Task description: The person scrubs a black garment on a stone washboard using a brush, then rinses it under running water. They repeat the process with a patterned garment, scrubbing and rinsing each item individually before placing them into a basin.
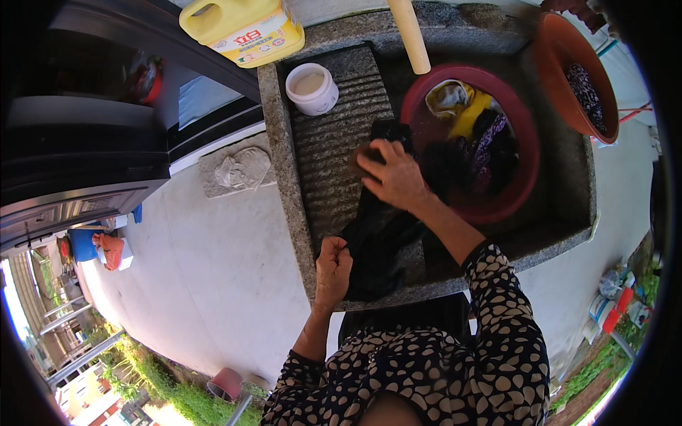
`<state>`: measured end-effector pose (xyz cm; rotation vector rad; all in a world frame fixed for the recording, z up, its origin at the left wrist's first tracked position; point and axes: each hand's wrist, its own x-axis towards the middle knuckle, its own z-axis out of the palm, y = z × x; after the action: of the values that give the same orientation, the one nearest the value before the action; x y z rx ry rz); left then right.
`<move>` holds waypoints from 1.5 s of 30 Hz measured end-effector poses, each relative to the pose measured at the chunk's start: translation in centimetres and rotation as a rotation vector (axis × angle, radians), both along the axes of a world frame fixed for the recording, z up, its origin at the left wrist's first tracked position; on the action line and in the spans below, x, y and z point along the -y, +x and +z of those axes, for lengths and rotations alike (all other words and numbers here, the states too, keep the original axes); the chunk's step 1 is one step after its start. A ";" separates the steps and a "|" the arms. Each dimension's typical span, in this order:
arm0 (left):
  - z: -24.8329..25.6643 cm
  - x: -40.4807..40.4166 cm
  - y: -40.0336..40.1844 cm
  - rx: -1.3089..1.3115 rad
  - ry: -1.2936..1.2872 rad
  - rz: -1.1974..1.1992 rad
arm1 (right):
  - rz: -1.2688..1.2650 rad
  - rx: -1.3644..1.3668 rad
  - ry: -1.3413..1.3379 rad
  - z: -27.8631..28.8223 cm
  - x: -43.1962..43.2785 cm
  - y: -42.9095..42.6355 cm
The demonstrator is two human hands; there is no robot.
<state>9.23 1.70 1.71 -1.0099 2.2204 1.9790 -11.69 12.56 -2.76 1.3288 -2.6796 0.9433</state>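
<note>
A wet black garment (381, 239) lies over the ridged stone washboard (335, 154) of a stone laundry sink (282, 186). My left hand (333, 272) pinches the garment's edge near the front left of the sink. Higher up on the cloth, my right hand (397, 175) is closed over a brown object (358, 161), perhaps a scrubbing brush; my fingers cover most of it. Beside it in the basin sits a dark red plastic tub (525, 183) with water and clothes. Among them are a yellow cloth (471, 114) and a purple patterned one (491, 136).
A white open jar (314, 98) stands on the washboard's far left. Behind it is a yellow detergent jug (248, 32). A pale pipe (410, 37) juts over the tub. An orange-brown basin (554, 85) with patterned cloth rests at the right rim. A dark door (80, 154) stands left.
</note>
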 end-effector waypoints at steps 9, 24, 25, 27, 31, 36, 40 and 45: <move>0.4 0.7 -1.3 -0.032 -0.008 0.204 | -0.129 0.239 -0.176 -0.1 0.5 -1.2; 4.5 0.0 -1.4 -0.116 -0.689 -0.470 | -0.185 0.240 -0.102 -0.4 -4.9 -0.8; 4.5 0.3 -0.9 -0.113 -0.783 -0.581 | -0.163 0.259 -0.137 -0.5 -5.8 0.0; 2.5 0.8 0.0 -0.133 -0.698 -0.558 | -0.131 0.311 -0.097 0.0 -7.4 1.0; 1.2 2.2 -2.0 0.011 -0.151 0.138 | -0.164 0.683 -0.066 0.4 -11.5 -0.3; 1.9 2.0 -3.8 -0.075 -0.298 0.202 | -0.188 1.368 -0.166 -1.0 -15.5 -1.3; 0.4 1.8 -3.1 -0.027 -0.116 0.321 | -0.116 1.353 -0.121 -0.8 -15.7 -1.3; 0.1 -0.2 -3.0 -0.147 0.297 0.478 | -0.158 1.217 -0.143 1.6 -16.2 -1.6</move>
<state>6.25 1.95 1.84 -1.4960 1.7759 2.5486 -13.29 28.76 -1.19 0.4956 -3.1817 2.4403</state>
